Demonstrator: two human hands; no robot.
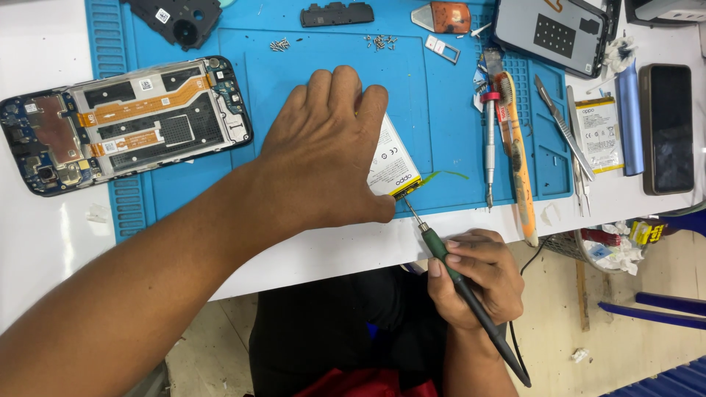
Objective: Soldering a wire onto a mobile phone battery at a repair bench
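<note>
At frame centre my left hand (323,151) lies flat, fingers loosely spread, on the battery (391,158), while my right hand (474,279) pinches the iron (460,283), tip at its lower corner.

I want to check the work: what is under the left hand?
Under the left hand lies a flat white phone battery on the blue mat; only its right part shows, the rest is covered.

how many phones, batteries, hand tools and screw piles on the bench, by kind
Phones or phone bodies: 3 - opened phone, grey one, black one
Batteries: 2 - white battery under left hand, second battery
Hand tools: 4 - soldering iron in right hand, screwdriver, orange tool, tweezers
Screw piles: 2
Total: 11
</note>
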